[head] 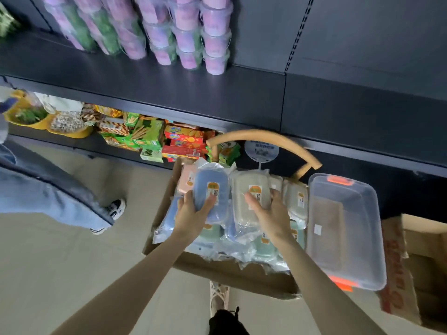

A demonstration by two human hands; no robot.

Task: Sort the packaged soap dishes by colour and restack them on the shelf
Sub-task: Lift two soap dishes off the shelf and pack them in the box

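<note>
My left hand point(193, 211) grips a blue packaged soap dish point(211, 189) from below, thumb over its label. My right hand point(271, 213) holds a beige packaged soap dish point(246, 189) beside it. Both dishes are lifted just above an open cardboard box point(232, 267) on the floor. Inside the box lie more packaged dishes: a pink one point(187, 178), pale green ones point(209, 234) and another beige one point(296, 197). The dark shelf point(193, 93) above the box has a bare stretch on its right side.
A clear plastic bin point(346, 228) with orange latches sits right of the box, and a second cardboard box point(411, 262) beyond it. Purple-lidded tubs point(188, 32) stand stacked on the shelf. Snack boxes point(179, 141) fill the lower shelf. Another person's leg point(60, 197) is at left.
</note>
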